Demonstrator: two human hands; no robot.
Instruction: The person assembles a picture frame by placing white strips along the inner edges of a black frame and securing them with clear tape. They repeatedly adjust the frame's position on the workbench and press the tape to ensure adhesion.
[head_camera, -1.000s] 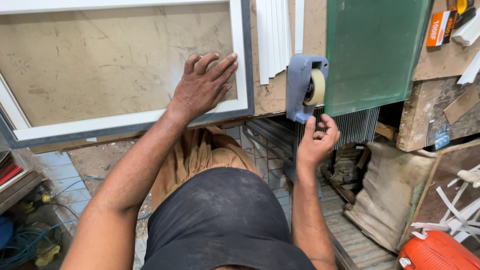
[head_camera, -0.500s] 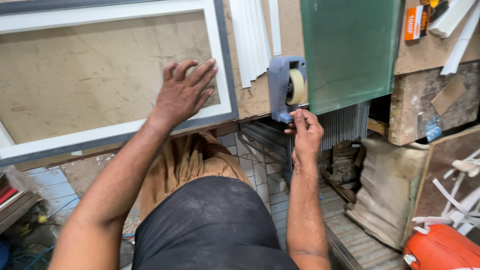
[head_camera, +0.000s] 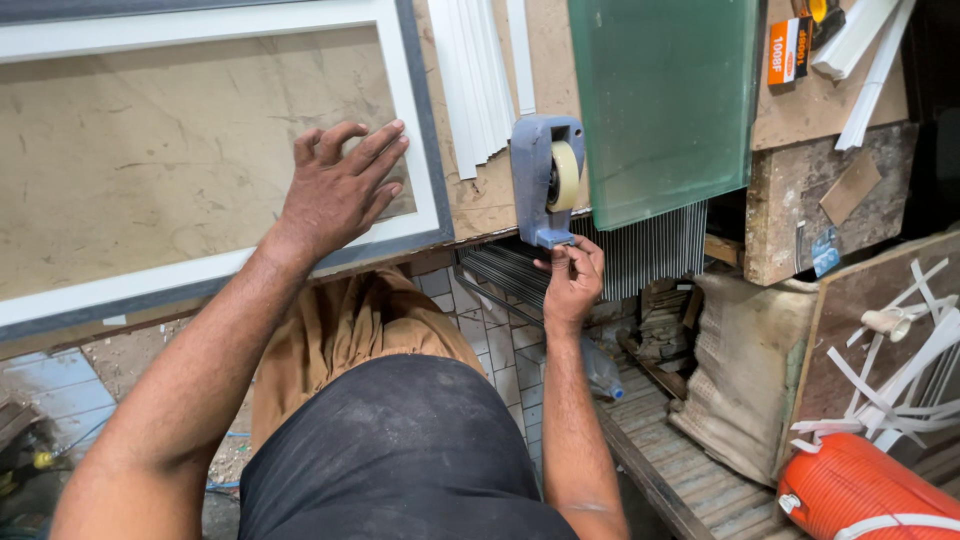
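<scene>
One tape dispenser (head_camera: 547, 180) (two hands)

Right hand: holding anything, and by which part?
Right hand pinches the tape end at the lower front of the blue tape dispenser; the tape strip itself is too small to see.

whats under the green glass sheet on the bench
Under the green glass sheet lies the brown bench top, seen dimly through it. Below its overhanging edge hang grey ribbed strips; what lies deeper is covered.
</scene>
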